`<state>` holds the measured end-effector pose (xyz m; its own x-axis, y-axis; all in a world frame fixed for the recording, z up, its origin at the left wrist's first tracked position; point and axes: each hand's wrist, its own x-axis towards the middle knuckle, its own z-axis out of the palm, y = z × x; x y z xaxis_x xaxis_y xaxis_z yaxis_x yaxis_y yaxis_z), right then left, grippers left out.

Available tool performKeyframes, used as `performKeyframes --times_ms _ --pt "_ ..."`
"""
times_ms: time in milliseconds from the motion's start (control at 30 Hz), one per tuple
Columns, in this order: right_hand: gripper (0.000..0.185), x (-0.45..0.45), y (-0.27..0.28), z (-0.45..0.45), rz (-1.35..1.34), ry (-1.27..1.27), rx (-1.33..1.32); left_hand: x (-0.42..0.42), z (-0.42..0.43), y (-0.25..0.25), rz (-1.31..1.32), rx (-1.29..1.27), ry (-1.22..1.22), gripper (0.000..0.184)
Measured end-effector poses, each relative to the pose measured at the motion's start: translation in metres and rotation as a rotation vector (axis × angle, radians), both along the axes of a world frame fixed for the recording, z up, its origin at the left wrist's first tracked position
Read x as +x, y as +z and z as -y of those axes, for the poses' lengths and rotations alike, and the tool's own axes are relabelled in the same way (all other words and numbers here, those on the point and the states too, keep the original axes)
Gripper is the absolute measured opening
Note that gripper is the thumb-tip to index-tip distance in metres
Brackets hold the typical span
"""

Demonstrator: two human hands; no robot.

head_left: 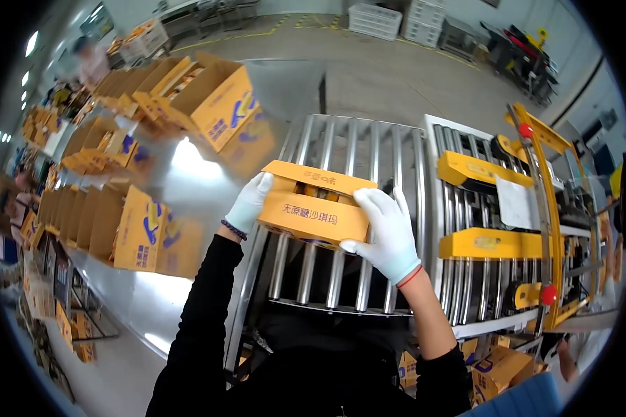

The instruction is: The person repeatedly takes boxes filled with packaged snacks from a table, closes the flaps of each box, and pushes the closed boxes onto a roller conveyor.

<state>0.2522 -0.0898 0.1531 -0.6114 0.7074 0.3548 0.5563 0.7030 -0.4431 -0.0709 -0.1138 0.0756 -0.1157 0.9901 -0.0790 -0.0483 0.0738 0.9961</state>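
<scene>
A yellow-orange cardboard box (306, 217) with dark printed characters is held over the metal roller conveyor (335, 278). Its top flaps stand partly apart, and packed items show in the gap between them. My left hand (250, 203), in a white glove, grips the box's left end, its fingers partly hidden. On the right end, my white-gloved right hand (388, 226) has its thumb low on the front face and its fingers at the top edge. Whether the box touches the rollers I cannot tell.
Several open cartons (219, 104) stand in rows on the steel table (122, 295) at the left. At the right is a machine with yellow guides (490, 244) and a yellow frame (555, 236). More boxes (501, 372) lie below it. Other people (90, 62) are in the background.
</scene>
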Motion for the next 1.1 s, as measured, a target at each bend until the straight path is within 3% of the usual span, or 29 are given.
performKeyframes --times_ms 100,233,300,367,500,533,567,600,633,700,767,800,833,867,900,933,967,1000,1033,1067,1100 --pt "0.074 0.022 -0.018 0.008 0.076 -0.021 0.151 0.025 -0.010 0.003 0.029 0.007 0.026 0.062" --pt "0.077 0.014 -0.028 0.026 0.051 -0.098 0.156 0.030 -0.006 0.012 0.018 -0.056 0.059 0.053" --pt "0.079 0.010 -0.030 0.028 0.216 -0.145 0.210 0.029 -0.006 0.014 0.020 -0.028 0.034 0.051" --pt "0.084 0.008 -0.031 0.025 0.165 -0.136 0.175 0.031 -0.013 0.016 -0.016 -0.008 0.045 0.049" --pt "0.083 0.031 -0.021 -0.021 0.347 -0.151 0.195 0.063 -0.053 0.001 0.005 0.023 0.117 0.044" --pt "0.091 0.034 -0.018 -0.033 0.467 -0.223 0.201 0.081 -0.078 -0.041 -0.035 0.138 0.208 0.044" --pt "0.102 0.042 -0.030 -0.046 0.459 -0.252 0.232 0.124 -0.079 -0.017 -0.088 0.134 0.271 0.044" --pt "0.107 0.045 -0.032 -0.054 0.431 -0.280 0.192 0.153 -0.092 -0.039 -0.312 0.317 0.332 0.050" --pt "0.111 0.048 -0.030 -0.062 0.406 -0.311 0.157 0.180 -0.103 -0.048 -0.090 0.250 0.207 0.058" --pt "0.113 0.061 -0.025 -0.065 0.408 -0.318 0.150 0.213 -0.084 -0.011 0.023 0.099 -0.126 0.067" --pt "0.111 0.082 -0.036 -0.070 0.395 -0.392 0.213 0.203 -0.081 0.001 -0.014 -0.115 -0.626 0.070" --pt "0.101 0.087 -0.027 -0.064 0.366 -0.410 0.191 0.185 -0.082 0.017 -0.217 -0.116 -0.757 0.067" --pt "0.101 0.093 -0.031 -0.064 0.366 -0.409 0.198 0.164 -0.077 0.016 -0.473 0.103 -0.561 0.064" --pt "0.096 0.102 -0.036 -0.065 0.347 -0.440 0.226 0.134 -0.079 0.034 -0.524 0.095 -0.458 0.059" --pt "0.091 0.110 -0.040 -0.065 0.325 -0.473 0.256 0.098 -0.087 0.031 -0.660 0.287 -0.160 0.056" --pt "0.080 0.116 -0.042 -0.064 0.300 -0.486 0.271 0.054 -0.095 0.063 -0.847 0.254 0.002 0.053" --pt "0.080 0.122 -0.046 -0.065 0.289 -0.490 0.285 0.012 -0.102 0.082 -0.930 0.274 0.232 0.052" --pt "0.078 0.128 -0.053 -0.068 0.293 -0.504 0.256 -0.044 -0.123 0.062 -1.051 0.472 0.549 0.046" --pt "0.076 0.130 -0.053 -0.072 0.299 -0.519 0.229 -0.077 -0.119 0.104 -1.314 0.173 0.624 0.047" --pt "0.065 0.124 -0.047 -0.073 0.251 -0.514 0.278 -0.134 -0.139 0.076 -1.721 0.075 0.870 0.049" --pt "0.065 0.117 -0.036 -0.075 0.249 -0.527 0.287 -0.153 -0.135 0.073 -1.812 -0.037 0.892 0.038"
